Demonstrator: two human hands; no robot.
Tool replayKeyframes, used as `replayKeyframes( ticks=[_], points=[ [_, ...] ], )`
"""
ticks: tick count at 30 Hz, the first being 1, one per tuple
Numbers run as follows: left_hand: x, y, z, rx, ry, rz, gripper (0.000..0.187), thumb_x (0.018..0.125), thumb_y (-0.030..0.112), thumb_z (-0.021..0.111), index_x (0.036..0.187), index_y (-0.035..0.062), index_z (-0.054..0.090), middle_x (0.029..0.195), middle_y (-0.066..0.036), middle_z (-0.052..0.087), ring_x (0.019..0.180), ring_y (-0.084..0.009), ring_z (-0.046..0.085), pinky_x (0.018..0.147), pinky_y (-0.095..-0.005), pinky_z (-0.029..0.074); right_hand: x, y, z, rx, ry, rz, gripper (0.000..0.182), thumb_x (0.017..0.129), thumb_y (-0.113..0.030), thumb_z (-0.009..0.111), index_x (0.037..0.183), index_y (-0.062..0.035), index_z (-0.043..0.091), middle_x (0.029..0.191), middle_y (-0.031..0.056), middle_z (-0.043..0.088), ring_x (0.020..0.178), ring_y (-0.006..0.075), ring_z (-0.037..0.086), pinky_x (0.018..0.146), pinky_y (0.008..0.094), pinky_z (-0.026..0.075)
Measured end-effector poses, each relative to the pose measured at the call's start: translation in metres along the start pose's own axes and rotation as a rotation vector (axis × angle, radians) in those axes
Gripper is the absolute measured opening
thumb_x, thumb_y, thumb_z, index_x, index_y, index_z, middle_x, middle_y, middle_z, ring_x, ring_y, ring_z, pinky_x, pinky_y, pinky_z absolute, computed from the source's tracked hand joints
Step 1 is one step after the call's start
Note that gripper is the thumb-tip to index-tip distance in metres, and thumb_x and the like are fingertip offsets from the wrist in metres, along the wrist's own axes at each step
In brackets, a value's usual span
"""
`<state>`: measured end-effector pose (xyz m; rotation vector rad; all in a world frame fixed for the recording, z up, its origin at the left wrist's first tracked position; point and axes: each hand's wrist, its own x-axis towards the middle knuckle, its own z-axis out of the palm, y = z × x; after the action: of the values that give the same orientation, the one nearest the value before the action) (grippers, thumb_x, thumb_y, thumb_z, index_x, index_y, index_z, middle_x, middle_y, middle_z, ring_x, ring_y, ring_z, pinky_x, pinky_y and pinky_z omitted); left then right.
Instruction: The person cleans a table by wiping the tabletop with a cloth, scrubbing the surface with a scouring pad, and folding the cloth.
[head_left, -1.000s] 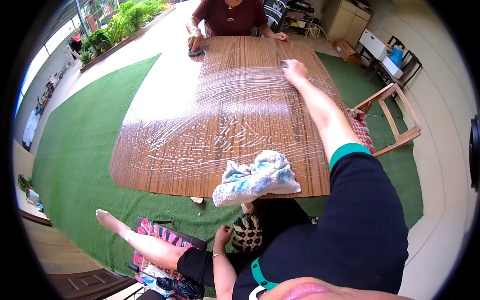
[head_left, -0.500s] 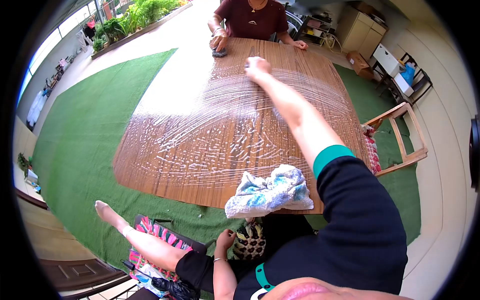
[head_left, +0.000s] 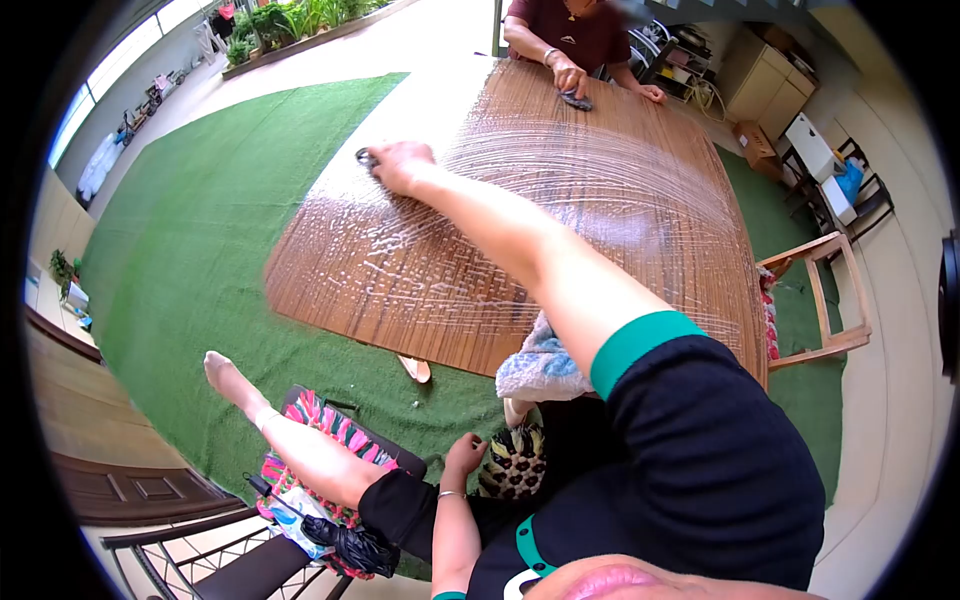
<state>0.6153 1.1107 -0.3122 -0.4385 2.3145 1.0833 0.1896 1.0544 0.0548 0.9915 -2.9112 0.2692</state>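
Observation:
Soapy streaks cover the brown wood-grain table (head_left: 450,345). Stretched across it to the far left edge, my right hand (head_left: 402,168) is closed around a dark scouring pad (head_left: 367,160), pressed to the wet surface. My left hand (head_left: 465,454) hangs low beside a black-and-cream patterned cushion (head_left: 514,462), fingers loosely apart and apparently holding nothing. A white-and-blue towel (head_left: 545,368) lies over the near table edge, partly hidden by my right arm. Across the table, a co-worker's hand (head_left: 570,76) presses another dark pad (head_left: 577,100) onto the tabletop.
A wooden chair frame (head_left: 845,300) stands at the table's right side. My leg rests on a bench with a pink woven cover (head_left: 335,430), with a folded black umbrella (head_left: 350,545) beside it. Green carpet (head_left: 190,230) surrounds the table; cabinets (head_left: 765,85) stand at the back right.
My right hand has swept from the table's far middle to its left edge. The co-worker's pad has shifted across the far end. The view has turned slightly left.

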Motion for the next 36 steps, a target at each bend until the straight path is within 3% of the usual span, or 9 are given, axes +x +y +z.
replayKeyframes(
  ticks=[5, 9, 15, 17, 20, 24, 27, 31, 36],
  points=[
    [0.009, 0.016, -0.005, 0.076, -0.021, 0.058, 0.041, 0.089, 0.041, 0.066, 0.111, 0.0074, 0.067, 0.106, -0.018, 0.071, 0.102, -0.0349, 0.068, 0.089, -0.0442, 0.053, -0.081, 0.155, -0.022, -0.104, 0.262, 0.156, 0.031, 0.094, -0.036, 0.065, 0.122, -0.022, 0.065, 0.119, 0.0051, 0.065, 0.115, 0.0247, 0.06, 0.096, 0.0402, 0.052],
    [0.012, 0.031, -0.008, 0.078, -0.002, 0.073, 0.041, 0.088, 0.041, 0.065, 0.113, 0.008, 0.066, 0.11, -0.017, 0.071, 0.103, -0.0344, 0.067, 0.089, -0.0442, 0.053, -0.185, 0.317, -0.033, -0.17, 0.428, 0.511, 0.038, 0.088, -0.034, 0.068, 0.124, -0.0219, 0.066, 0.122, 0.0071, 0.067, 0.113, 0.0297, 0.063, 0.097, 0.0416, 0.05],
    [0.006, 0.043, -0.019, 0.075, 0.051, 0.107, 0.042, 0.089, 0.042, 0.066, 0.116, 0.0086, 0.065, 0.114, -0.017, 0.069, 0.108, -0.0353, 0.066, 0.09, -0.0462, 0.053, -0.349, 0.397, -0.077, -0.351, 0.334, 0.995, 0.035, 0.09, -0.035, 0.068, 0.122, -0.0229, 0.066, 0.12, 0.0082, 0.067, 0.112, 0.0306, 0.065, 0.092, 0.0472, 0.053],
    [0.006, 0.049, -0.022, 0.088, 0.054, 0.111, 0.041, 0.09, 0.041, 0.065, 0.115, 0.0086, 0.065, 0.115, -0.017, 0.068, 0.109, -0.0354, 0.065, 0.09, -0.0465, 0.053, -0.339, 0.386, -0.076, -0.337, 0.323, 1.057, 0.037, 0.087, -0.034, 0.07, 0.122, -0.0218, 0.066, 0.121, 0.0088, 0.067, 0.113, 0.0305, 0.064, 0.092, 0.0467, 0.053],
    [0.006, 0.055, -0.027, 0.09, 0.052, 0.119, 0.04, 0.09, 0.04, 0.065, 0.115, 0.0086, 0.065, 0.117, -0.017, 0.068, 0.11, -0.0352, 0.065, 0.091, -0.0466, 0.052, -0.278, 0.353, -0.046, -0.248, 0.422, 0.702, 0.036, 0.085, -0.031, 0.071, 0.118, -0.0185, 0.064, 0.12, 0.0087, 0.066, 0.111, 0.0314, 0.064, 0.092, 0.0459, 0.053],
    [0.002, 0.058, -0.029, 0.084, 0.019, 0.103, 0.042, 0.09, 0.04, 0.065, 0.117, 0.0082, 0.065, 0.117, -0.018, 0.068, 0.11, -0.0354, 0.065, 0.092, -0.0459, 0.052, -0.179, 0.208, -0.008, -0.092, 0.465, 0.2, 0.037, 0.088, -0.03, 0.068, 0.12, -0.0133, 0.059, 0.123, 0.0123, 0.062, 0.113, 0.0321, 0.061, 0.095, 0.0433, 0.049],
    [0.012, 0.042, -0.018, 0.081, 0.028, 0.115, 0.045, 0.089, 0.041, 0.066, 0.118, 0.007, 0.065, 0.117, -0.019, 0.068, 0.11, -0.0355, 0.065, 0.092, -0.0454, 0.052, -0.149, 0.037, -0.037, 0.12, 0.088, 0.049, 0.035, 0.092, -0.029, 0.065, 0.123, -0.0134, 0.058, 0.123, 0.0106, 0.062, 0.112, 0.0283, 0.062, 0.093, 0.0425, 0.051],
    [0.024, 0.023, -0.008, 0.089, -0.033, 0.069, 0.049, 0.088, 0.043, 0.066, 0.118, 0.0047, 0.066, 0.12, -0.02, 0.068, 0.112, -0.036, 0.064, 0.094, -0.0451, 0.051, -0.107, -0.069, -0.004, 0.123, 0.13, -0.122, 0.033, 0.091, -0.026, 0.065, 0.12, -0.0107, 0.059, 0.125, 0.0136, 0.06, 0.118, 0.0306, 0.059, 0.096, 0.0425, 0.05],
    [0.021, 0.008, 0.005, 0.052, 0.034, 0.077, 0.043, 0.087, 0.041, 0.067, 0.106, 0.0027, 0.072, 0.108, -0.023, 0.07, 0.105, -0.0383, 0.066, 0.092, -0.0449, 0.052, -0.115, -0.058, -0.007, 0.125, 0.119, -0.212, 0.036, 0.094, -0.029, 0.063, 0.125, -0.0133, 0.056, 0.127, 0.0099, 0.059, 0.121, 0.0287, 0.057, 0.097, 0.0416, 0.049]
  ],
)
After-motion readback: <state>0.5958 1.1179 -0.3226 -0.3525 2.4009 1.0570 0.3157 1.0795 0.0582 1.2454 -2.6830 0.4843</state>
